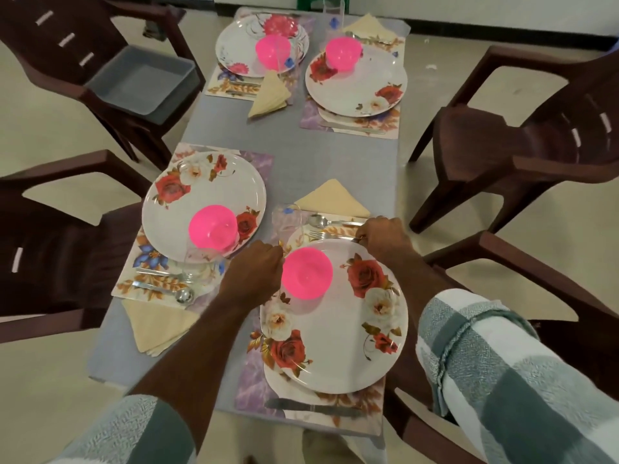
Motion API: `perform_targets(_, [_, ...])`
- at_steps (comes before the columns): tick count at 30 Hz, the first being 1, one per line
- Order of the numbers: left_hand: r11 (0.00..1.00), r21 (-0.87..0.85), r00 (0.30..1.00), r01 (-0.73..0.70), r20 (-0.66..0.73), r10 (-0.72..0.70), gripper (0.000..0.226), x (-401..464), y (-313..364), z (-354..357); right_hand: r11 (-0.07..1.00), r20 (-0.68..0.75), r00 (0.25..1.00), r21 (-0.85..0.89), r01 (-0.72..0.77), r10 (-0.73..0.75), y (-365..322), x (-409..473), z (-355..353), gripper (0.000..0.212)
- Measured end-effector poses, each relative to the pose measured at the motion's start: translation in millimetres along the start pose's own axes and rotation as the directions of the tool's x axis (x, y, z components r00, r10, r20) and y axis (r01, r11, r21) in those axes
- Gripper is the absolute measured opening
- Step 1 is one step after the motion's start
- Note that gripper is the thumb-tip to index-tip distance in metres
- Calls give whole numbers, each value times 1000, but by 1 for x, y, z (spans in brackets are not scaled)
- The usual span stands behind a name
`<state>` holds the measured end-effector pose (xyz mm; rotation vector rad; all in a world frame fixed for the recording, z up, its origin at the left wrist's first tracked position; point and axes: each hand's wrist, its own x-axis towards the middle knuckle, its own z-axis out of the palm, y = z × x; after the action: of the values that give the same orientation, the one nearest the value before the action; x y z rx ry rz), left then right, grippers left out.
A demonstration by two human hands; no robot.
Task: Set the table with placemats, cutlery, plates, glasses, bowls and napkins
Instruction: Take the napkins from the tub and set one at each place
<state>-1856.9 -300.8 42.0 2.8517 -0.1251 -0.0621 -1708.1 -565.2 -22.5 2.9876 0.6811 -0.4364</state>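
- On the chair at far left sits a grey tub, well clear of the table.
- The near-left setting looks finished: plate with a pink bowl on it, a spoon and a napkin at the near side.
- The left hand hovers with fingers curled, tips at the far edge of the nearest placemat — whether it pinches anything I cannot tell.
- The big floral plate carries a pink plastic bowl; the plate looks stiff and smooth, likely slippery, best taken by its rim.
- A clear glass stands just beyond the left hand, fragile and easy to knock.
- The right hand is curled over the handle end of the fork, seemingly pinching it — thin, light, stiff metal, best held by the handle.
- A second spoon lies just past the fork, a folded napkin beyond it.
- A knife lies at the placemat's near edge.
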Motion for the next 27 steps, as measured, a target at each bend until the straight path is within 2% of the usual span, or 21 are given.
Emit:
perform_targets(10, [1000,6,1000,23,-8,-22,29,-9,-9,0,993,33,999,115,28,-32,5,9,5,19])
perform_targets(14, [999,-2,999,35,-6,-35,29,-8,-10,-3,985,-61,998,170,23,-13,5,14,-4,24])
perform_targets(22, [996,-15,997,82,7,-82,26,1,-8,-6,994,-8,1000,112,-12,13,-16,36,-2,24])
perform_targets(27, [996,-42,997,73,5,-73,23,5,-7,-5,989,-22,999,144,-34,37,-15,39,-2,22])
